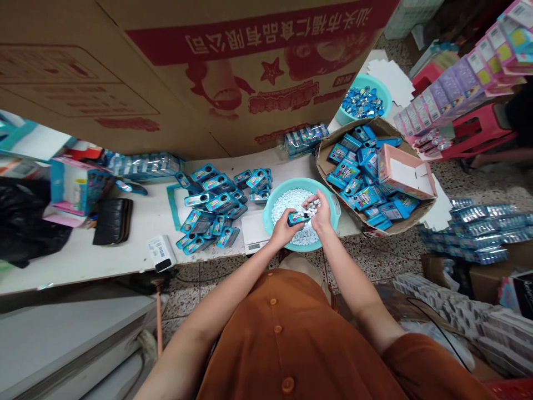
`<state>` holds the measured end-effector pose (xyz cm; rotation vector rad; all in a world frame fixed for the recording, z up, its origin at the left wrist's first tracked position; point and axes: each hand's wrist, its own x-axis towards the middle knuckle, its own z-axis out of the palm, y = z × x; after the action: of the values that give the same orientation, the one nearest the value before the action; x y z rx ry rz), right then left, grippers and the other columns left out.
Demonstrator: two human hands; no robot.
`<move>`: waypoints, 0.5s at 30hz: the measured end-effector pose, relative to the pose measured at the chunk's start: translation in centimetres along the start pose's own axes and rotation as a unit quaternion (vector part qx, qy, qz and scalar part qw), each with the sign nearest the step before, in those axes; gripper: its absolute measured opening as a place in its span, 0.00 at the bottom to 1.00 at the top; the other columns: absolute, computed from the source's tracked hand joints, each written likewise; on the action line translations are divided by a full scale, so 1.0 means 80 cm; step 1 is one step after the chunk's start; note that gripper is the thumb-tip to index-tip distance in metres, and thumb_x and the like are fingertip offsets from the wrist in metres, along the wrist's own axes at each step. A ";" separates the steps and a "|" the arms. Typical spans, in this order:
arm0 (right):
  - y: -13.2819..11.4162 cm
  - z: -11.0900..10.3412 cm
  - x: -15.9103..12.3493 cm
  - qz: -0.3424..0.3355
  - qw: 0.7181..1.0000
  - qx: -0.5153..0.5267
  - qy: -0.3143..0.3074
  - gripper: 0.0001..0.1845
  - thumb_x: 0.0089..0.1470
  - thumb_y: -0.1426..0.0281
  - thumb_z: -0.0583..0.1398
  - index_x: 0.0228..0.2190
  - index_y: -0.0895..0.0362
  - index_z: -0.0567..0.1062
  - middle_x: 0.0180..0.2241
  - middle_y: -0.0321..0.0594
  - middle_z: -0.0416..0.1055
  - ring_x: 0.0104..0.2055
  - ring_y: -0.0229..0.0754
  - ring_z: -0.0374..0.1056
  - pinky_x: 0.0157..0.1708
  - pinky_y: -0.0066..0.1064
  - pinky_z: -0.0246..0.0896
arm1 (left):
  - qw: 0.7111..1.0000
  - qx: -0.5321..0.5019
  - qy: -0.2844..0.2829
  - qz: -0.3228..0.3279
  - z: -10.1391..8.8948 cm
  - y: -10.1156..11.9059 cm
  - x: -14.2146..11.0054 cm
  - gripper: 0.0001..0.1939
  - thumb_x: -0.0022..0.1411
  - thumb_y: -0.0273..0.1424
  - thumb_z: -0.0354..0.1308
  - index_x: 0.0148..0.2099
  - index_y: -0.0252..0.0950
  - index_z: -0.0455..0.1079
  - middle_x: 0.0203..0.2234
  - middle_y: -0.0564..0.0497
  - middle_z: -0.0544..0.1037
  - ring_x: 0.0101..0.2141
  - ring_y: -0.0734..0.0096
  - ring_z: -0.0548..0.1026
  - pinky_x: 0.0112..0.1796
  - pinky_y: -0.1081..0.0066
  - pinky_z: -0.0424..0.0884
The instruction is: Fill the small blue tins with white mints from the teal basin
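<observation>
My left hand (285, 228) is closed around a small blue box (296, 218), tilted over a turquoise basin (267, 222). White candies (291, 199) fill the basin's bottom. Cupped beside the box's end, my right hand (322, 213) holds a heap of white candies (311, 208) in its curled fingers. Left of the basin, several blue boxes (224, 202) with round dark holes stand and lean in a cluster on the table. A flat white scale (255, 230) sits partly under the basin's left side.
A carton (320, 161) of blue boxes, with a pink box (406, 171) on top, stands at the right. Behind it is a basin (389, 100) of shiny blue pieces. A large cardboard box (175, 111) walls off the back. A black wallet (112, 221) and power bank (161, 253) lie left.
</observation>
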<state>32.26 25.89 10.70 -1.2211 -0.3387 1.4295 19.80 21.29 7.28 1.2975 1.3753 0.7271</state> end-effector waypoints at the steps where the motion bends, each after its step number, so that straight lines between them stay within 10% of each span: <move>1: 0.000 0.001 0.000 0.003 1.000 -0.003 0.003 0.22 0.49 0.52 0.56 0.16 0.55 0.66 0.16 0.33 0.64 0.20 0.34 0.63 0.24 0.28 0.62 | 1.000 -0.005 -0.004 -0.005 0.000 -0.002 0.001 0.22 0.48 0.35 0.64 0.45 0.40 0.62 0.35 0.55 0.72 0.35 0.70 0.71 0.37 0.72 0.66; 15: 0.002 0.001 0.009 0.031 0.999 0.008 0.015 0.16 0.47 0.57 0.60 0.19 0.56 0.68 0.16 0.30 0.63 0.16 0.30 0.57 0.17 0.24 0.55 | 0.995 0.088 -0.003 -0.036 -0.004 0.027 -0.003 0.20 0.49 0.33 0.63 0.45 0.42 0.63 0.30 0.56 0.73 0.30 0.68 0.70 0.33 0.71 0.65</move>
<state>32.30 26.47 10.29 -1.2480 -0.2698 1.4615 20.10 21.64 9.46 1.3783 1.5001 0.5612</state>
